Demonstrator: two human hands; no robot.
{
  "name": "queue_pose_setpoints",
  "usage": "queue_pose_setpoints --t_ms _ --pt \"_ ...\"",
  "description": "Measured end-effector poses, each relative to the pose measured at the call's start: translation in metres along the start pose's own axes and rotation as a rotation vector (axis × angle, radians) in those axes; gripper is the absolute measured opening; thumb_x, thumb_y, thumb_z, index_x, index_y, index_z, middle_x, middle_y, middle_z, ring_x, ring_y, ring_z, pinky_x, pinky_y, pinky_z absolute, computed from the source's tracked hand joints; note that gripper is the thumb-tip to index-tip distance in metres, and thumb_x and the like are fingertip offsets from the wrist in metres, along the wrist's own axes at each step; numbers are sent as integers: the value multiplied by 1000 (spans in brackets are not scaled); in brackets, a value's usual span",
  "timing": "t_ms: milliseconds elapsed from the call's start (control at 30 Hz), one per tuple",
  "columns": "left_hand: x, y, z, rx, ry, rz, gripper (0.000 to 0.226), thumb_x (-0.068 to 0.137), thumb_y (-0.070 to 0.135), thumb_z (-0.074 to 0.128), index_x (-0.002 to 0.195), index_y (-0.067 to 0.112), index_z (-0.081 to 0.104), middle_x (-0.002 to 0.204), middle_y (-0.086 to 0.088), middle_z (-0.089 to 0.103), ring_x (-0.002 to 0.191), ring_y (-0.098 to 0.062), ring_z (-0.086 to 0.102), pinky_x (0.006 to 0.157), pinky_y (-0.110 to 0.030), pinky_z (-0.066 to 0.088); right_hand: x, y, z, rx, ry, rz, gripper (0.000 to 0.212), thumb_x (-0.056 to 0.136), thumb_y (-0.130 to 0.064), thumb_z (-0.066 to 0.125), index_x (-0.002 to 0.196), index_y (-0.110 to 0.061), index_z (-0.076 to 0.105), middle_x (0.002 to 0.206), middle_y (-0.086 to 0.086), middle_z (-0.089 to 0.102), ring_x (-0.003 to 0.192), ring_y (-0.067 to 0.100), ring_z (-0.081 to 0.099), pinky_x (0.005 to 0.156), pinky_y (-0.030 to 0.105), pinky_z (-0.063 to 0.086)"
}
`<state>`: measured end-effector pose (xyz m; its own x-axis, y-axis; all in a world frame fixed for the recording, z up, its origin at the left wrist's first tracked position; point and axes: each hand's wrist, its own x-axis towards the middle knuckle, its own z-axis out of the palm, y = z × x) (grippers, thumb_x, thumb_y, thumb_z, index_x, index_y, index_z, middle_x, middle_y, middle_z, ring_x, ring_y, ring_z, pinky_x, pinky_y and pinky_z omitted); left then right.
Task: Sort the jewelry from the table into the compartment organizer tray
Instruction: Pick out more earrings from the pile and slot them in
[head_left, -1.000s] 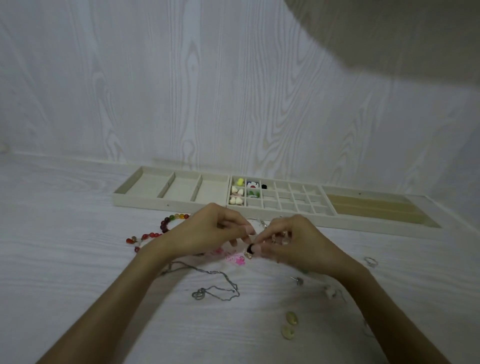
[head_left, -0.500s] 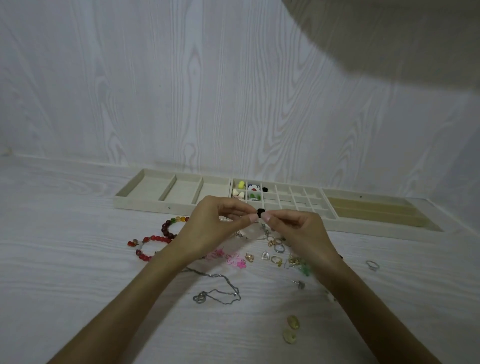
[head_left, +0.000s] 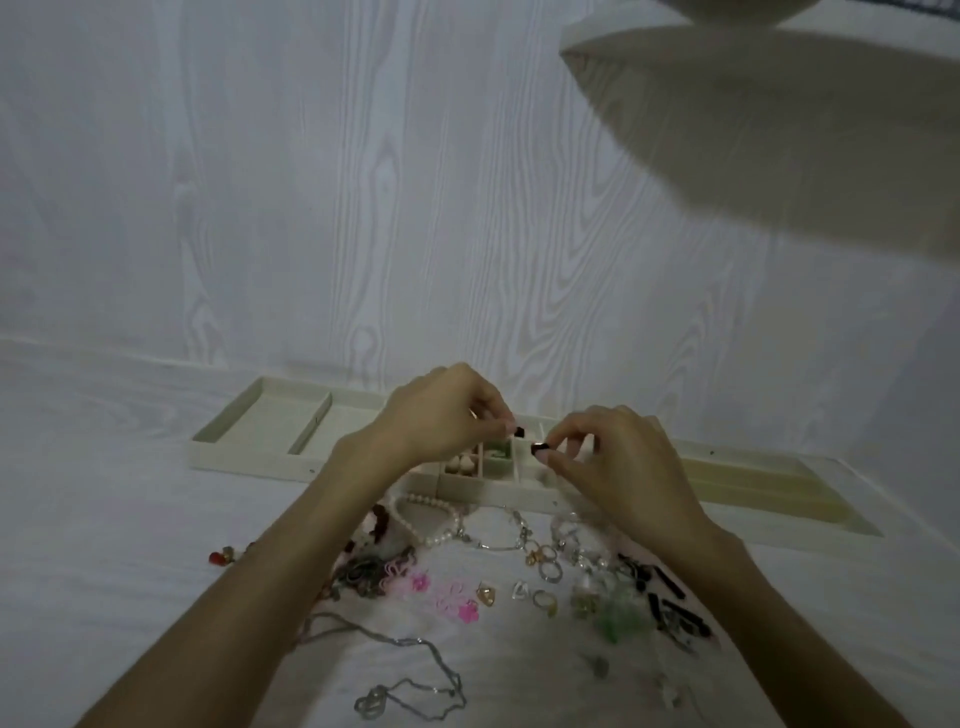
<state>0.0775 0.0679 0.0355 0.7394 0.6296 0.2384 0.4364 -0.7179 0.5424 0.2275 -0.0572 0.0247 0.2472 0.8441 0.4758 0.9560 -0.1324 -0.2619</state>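
No brand, label or writing can be read on any item. The compartment organizer tray (head_left: 249, 447) lies on the table (head_left: 93, 545) against the wall. Its left section shows long compartments with nothing visible in them; its middle grid holds pale rounded pieces (head_left: 462, 464) in one near cell and a green piece (head_left: 500, 450) in the cell just beside it; its right section shows a yellowish lining (head_left: 753, 480).

The left hand (head_left: 441, 415) hangs over the grid, its fingers pinching a small black piece (head_left: 520, 431). The right hand (head_left: 618, 462) is beside it, its fingers pinching a second small black piece (head_left: 538, 448). The two pieces are near each other but apart.

The unsorted jewelry lies on the table in front of the tray: a pearl bracelet (head_left: 426, 519), rings (head_left: 548, 569), pink earrings (head_left: 457, 603), a silver chain (head_left: 405, 686) and black beads (head_left: 675, 608).
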Motion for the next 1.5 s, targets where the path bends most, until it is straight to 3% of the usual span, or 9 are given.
queue_pose_setpoints --t_ms 167,333,400,533,700,933,1133,1500 --pt "23 -29 -13 174 20 -297 20 90 32 61 108 27 67 111 4 67 98 -17 63 75 -26 44 53 31 -1 -43 -84 69 18 86 -41 64 93 -28 73 78 -4 68 52 2 47 59 21 32" --pt "35 -51 2 169 -89 -417 32 91 38 58 112 15 65 103 -2 62 91 -20 58 76 -27 42 85 48 21 -166 -307 78 26 93 -39 54 109 -27 70 105 2 70 92 19 62 81 30 39" --pt "39 -60 8 126 -129 -422 34 90 41 58 108 14 66 99 -3 64 93 -21 62 79 -30 45 93 54 27 -180 -377 80 26 95 -36 51 112 -28 69 107 3 70 94 21 63 78 29 40" --pt "42 -72 12 47 -137 -392 28 89 41 59 87 15 69 87 -1 69 92 -23 68 81 -31 49 101 63 29 -84 -408 120 21 92 -34 57 100 -26 74 96 -4 73 78 20 67 74 32 50" --pt "44 -74 19 18 -144 -376 33 84 43 66 97 13 74 96 -3 73 89 -20 68 89 -38 52 109 66 29 65 -363 132 9 78 -29 75 83 -22 78 73 -8 72 63 3 60 66 23 47" --pt "45 -74 18 16 -135 -370 34 82 42 69 97 11 74 99 -3 73 89 -20 69 89 -37 52 109 63 42 68 -431 132 6 75 -29 78 74 -24 76 40 -18 54 53 6 46 56 21 35" --pt "45 -75 19 16 -151 -367 33 83 42 67 98 13 73 94 -2 73 88 -19 68 89 -39 52 110 64 53 9 -420 136 4 78 -32 74 76 -29 76 60 -10 59 57 6 48 58 24 38" --pt "46 -76 19 36 -160 -364 32 84 42 66 99 14 73 96 -1 73 89 -18 68 90 -40 51 107 66 65 -55 -398 119 11 85 -29 67 89 -26 76 64 -17 57 73 8 56 64 24 41"
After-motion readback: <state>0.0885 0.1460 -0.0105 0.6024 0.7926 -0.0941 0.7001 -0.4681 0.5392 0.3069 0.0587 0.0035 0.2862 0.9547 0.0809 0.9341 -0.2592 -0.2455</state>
